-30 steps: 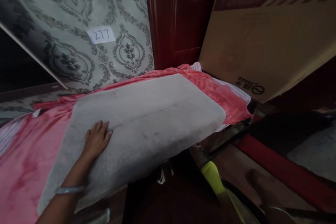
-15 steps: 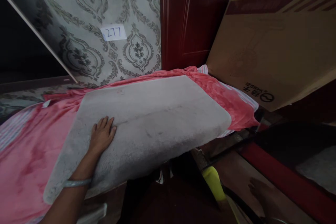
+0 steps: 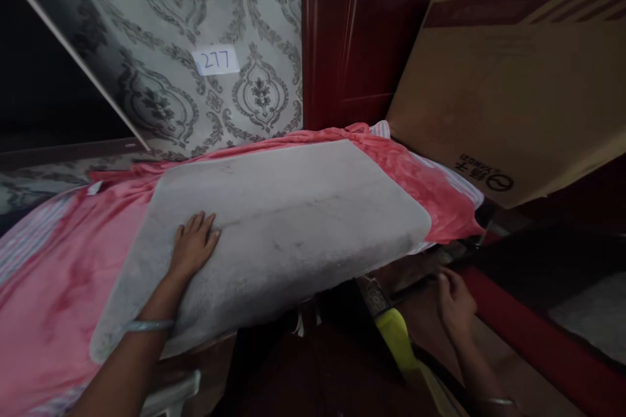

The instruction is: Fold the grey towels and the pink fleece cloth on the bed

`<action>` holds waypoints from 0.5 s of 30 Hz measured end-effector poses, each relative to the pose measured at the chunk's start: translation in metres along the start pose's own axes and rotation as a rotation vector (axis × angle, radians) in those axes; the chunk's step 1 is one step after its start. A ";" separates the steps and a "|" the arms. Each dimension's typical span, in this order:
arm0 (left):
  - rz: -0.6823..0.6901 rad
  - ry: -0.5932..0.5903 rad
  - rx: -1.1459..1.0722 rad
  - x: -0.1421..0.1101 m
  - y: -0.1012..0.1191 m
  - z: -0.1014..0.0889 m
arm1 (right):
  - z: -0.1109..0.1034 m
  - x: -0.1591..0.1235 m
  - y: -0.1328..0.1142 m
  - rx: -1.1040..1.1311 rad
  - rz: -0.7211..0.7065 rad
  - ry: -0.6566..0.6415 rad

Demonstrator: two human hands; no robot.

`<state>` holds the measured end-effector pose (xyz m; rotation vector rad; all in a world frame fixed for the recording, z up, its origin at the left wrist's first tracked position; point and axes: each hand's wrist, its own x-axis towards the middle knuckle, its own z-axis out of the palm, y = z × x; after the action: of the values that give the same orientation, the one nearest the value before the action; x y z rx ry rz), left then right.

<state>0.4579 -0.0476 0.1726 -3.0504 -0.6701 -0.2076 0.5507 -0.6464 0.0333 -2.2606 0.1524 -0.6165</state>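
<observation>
Grey mat [image 3: 293, 208], left fingers [image 3: 197, 223] loosely spread on it, right fingers [image 3: 445, 287] curled, grasp unclear

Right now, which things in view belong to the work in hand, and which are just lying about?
Likely in use:
gray cloth, under the left hand
pink blanket beneath the cloth

Likely just about:
cardboard box
paper marked 277

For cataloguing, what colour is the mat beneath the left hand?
The mat is grey with darker marks, clearest in the head view.
</observation>
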 end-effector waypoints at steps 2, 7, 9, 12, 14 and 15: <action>-0.032 -0.038 -0.017 -0.003 0.009 -0.007 | 0.016 0.013 -0.050 0.099 -0.113 -0.033; 0.164 -0.030 -0.100 -0.020 0.068 -0.012 | 0.074 0.028 -0.179 0.101 -0.556 -0.360; 0.290 -0.044 -0.133 -0.026 0.099 -0.006 | 0.101 0.018 -0.224 0.039 -0.710 -0.546; 0.382 -0.087 -0.149 -0.034 0.133 0.009 | 0.132 -0.007 -0.271 -0.138 -0.863 -0.771; 0.401 -0.098 -0.149 -0.037 0.144 0.017 | 0.142 -0.021 -0.285 -0.222 -0.903 -0.851; 0.406 -0.094 -0.150 -0.038 0.145 0.020 | 0.145 -0.025 -0.287 -0.239 -0.913 -0.867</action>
<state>0.4873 -0.1946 0.1507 -3.2666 -0.0269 -0.1121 0.5749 -0.3449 0.1444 -2.5498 -1.3338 0.0202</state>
